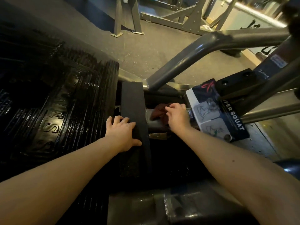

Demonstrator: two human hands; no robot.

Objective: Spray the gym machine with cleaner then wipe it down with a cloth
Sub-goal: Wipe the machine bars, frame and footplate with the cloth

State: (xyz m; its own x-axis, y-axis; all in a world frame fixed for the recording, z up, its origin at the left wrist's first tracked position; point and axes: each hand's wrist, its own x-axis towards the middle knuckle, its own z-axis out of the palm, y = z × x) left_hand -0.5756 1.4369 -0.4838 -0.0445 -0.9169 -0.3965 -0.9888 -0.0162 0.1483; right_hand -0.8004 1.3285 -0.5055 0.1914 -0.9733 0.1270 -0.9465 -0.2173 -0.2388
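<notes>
Grey speckled floor (pixel 138 46) stretches to the far side, where other steel frames (pixel 170 17) stand. Up close, the gym machine (pixel 178 67) fills the scene, with its ribbed black footplate (pixel 48 86) on the left and a "SUPER SQUAT" placard (pixel 227 114) on the right. The left hand (pixel 121 132) rests spread on a black block (pixel 132 98), gripping nothing. Just right of it, the right hand (pixel 177 116) bunches a dark red cloth (pixel 158 112) in curled fingers against the machine's low grey beam (pixel 155 125).
</notes>
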